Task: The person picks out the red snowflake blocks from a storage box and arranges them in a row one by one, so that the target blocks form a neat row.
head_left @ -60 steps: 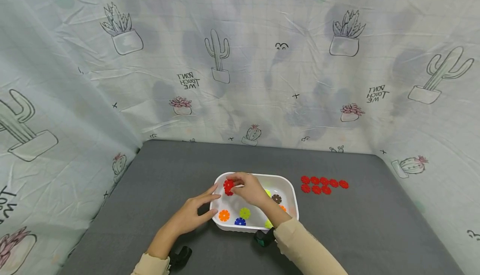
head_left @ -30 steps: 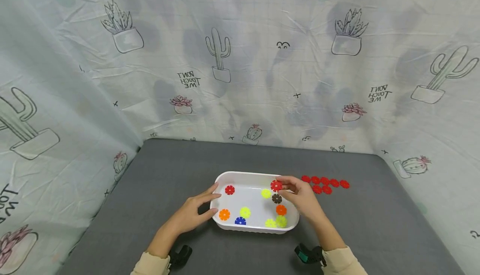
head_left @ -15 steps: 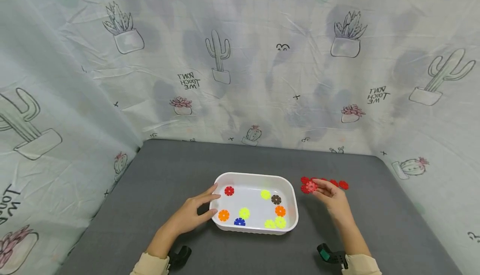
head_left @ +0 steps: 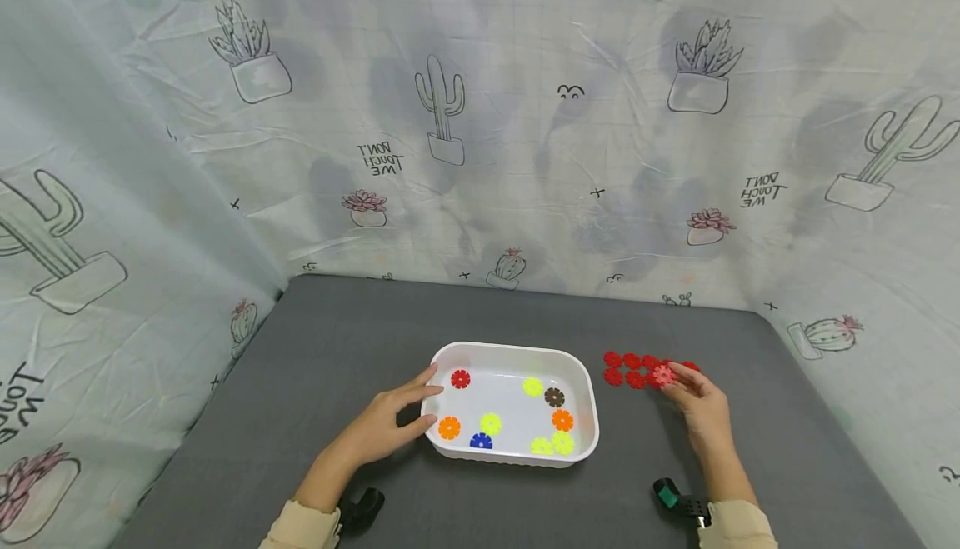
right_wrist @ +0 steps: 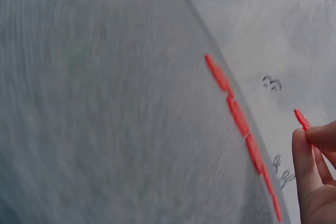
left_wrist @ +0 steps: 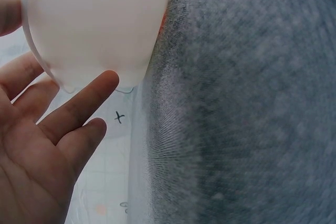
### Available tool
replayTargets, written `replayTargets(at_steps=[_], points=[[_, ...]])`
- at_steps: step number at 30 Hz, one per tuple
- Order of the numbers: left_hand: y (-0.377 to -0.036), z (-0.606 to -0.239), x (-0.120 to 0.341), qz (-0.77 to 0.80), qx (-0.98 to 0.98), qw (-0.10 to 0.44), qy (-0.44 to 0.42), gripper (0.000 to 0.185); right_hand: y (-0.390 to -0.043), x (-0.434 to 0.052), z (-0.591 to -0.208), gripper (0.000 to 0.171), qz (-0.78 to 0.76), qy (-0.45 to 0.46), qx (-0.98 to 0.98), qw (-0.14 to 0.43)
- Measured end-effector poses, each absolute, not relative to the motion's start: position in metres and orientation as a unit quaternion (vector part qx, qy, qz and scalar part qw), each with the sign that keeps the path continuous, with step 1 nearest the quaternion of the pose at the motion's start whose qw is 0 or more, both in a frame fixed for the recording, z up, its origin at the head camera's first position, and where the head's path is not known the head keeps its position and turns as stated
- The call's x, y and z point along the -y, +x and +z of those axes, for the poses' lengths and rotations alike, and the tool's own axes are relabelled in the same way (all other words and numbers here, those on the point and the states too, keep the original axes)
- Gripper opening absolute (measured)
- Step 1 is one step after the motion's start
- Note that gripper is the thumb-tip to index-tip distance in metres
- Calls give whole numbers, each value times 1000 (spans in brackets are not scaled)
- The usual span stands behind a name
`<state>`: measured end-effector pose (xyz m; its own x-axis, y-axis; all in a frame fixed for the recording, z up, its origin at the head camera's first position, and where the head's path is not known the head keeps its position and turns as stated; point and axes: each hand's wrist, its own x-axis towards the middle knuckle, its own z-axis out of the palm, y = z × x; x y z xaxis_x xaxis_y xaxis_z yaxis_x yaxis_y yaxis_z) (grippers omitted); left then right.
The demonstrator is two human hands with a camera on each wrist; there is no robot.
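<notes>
While pinched in right hand (head_left: 701, 406) fingertips, red disc (head_left: 663, 376)

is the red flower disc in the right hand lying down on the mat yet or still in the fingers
In the fingers: the right hand pinches the red flower-shaped plastic disc above the grey mat.

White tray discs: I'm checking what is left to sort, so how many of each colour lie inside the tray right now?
Yellow-green discs: 4
Orange discs: 2
Red disc: 1
Brown disc: 1
Blue disc: 1
Total in the white tray: 9
</notes>
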<state>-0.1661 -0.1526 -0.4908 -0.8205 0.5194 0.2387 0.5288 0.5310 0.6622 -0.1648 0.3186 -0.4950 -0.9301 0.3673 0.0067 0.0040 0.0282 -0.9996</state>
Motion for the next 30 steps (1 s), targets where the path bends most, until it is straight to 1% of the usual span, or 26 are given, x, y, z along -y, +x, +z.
replayTargets(at_steps=[8,15,21,30], points=[[-166,-490,152,-379,874,11,-305,46,-175,-331,-505,42,675,-162,694,192],[-166,-491,152,-386,875,-1,-294,44,-178,-335,-514,39,635,-202,720,196],[-167,-490,152,-388,874,-1,-292,46,-180,-334,-517,36,619,-193,730,216],[-167,-492,152,-379,877,5,-295,43,-180,-334,-522,36,475,-207,831,203]])
